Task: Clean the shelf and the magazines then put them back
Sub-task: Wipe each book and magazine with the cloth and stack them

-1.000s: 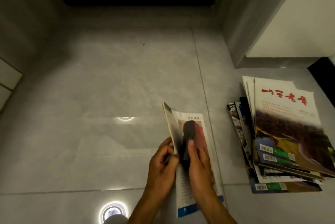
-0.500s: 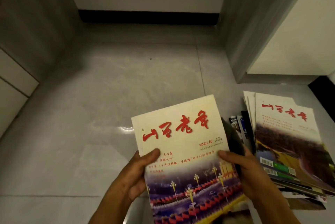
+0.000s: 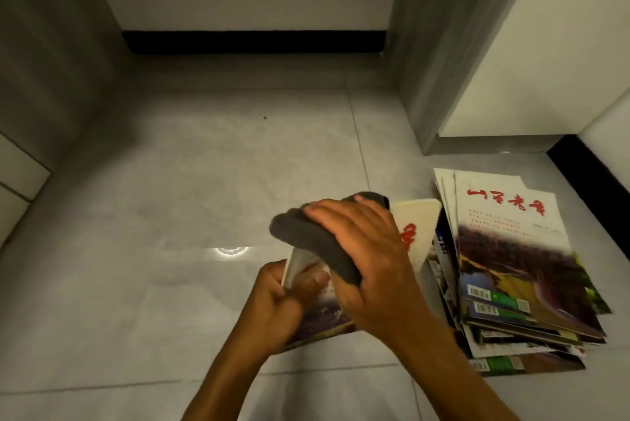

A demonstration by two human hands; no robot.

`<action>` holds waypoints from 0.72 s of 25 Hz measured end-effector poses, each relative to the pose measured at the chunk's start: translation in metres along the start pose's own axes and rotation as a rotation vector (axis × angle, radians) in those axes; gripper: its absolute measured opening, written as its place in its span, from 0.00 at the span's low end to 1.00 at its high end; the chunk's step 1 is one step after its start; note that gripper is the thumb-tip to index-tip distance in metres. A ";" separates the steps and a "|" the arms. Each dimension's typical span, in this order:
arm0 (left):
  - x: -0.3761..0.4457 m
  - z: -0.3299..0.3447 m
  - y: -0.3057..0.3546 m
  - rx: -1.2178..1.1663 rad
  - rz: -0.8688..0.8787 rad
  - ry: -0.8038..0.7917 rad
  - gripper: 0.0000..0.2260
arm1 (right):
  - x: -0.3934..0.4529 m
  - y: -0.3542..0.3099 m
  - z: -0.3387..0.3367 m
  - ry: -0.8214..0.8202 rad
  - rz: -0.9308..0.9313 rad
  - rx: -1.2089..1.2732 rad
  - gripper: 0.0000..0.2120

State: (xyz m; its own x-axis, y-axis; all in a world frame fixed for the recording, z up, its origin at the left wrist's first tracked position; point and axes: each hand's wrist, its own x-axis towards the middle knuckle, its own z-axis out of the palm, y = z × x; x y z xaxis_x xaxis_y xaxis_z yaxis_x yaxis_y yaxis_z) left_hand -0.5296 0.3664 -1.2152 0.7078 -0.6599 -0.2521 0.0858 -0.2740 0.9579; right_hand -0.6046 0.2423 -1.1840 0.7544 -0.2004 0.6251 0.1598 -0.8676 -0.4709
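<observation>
Magazine (image 3: 417, 226) wiped in mid-air above the floor, beside the stack (image 3: 518, 270)
Left hand (image 3: 283, 304) pinches its lower corner; right hand (image 3: 361, 250) presses a dark cloth (image 3: 306, 236), fingers spread. Hard strokes could crease or dislodge it

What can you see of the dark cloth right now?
The dark cloth is a soft, dark grey fabric, bunched into a thick fold. It lies on the cover of the held magazine, pressed down under the right hand, whose fingers are spread over it. Its rounded left end sticks out past the fingertips. The left hand grips the magazine's edge just below it.
</observation>
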 end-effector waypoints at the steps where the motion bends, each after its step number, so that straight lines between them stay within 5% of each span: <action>1: 0.000 -0.005 0.000 -0.047 -0.040 0.040 0.02 | 0.002 0.004 -0.002 -0.068 -0.018 0.020 0.19; 4: -0.001 -0.019 -0.005 -0.038 -0.098 0.035 0.12 | -0.010 0.039 -0.020 -0.154 0.041 -0.098 0.23; 7: -0.003 -0.026 -0.011 -0.069 -0.121 0.039 0.11 | -0.030 0.078 -0.044 -0.067 0.316 -0.208 0.20; 10: -0.005 -0.021 -0.010 -0.210 -0.117 0.079 0.16 | -0.035 0.071 -0.053 0.230 0.797 0.197 0.15; 12: -0.008 -0.008 -0.010 -0.251 -0.116 0.062 0.18 | -0.032 0.060 -0.046 0.218 0.958 0.549 0.14; 18: -0.002 -0.035 0.014 -0.108 -0.098 -0.270 0.12 | -0.023 0.055 -0.054 0.044 0.849 0.484 0.09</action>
State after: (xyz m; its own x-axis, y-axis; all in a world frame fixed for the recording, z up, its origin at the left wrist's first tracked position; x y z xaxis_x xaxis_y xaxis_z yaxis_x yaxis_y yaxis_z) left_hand -0.5055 0.3882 -1.1965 0.4817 -0.8001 -0.3575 0.2290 -0.2789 0.9326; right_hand -0.6481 0.1748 -1.1906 0.7164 -0.6974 -0.0216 -0.1735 -0.1482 -0.9736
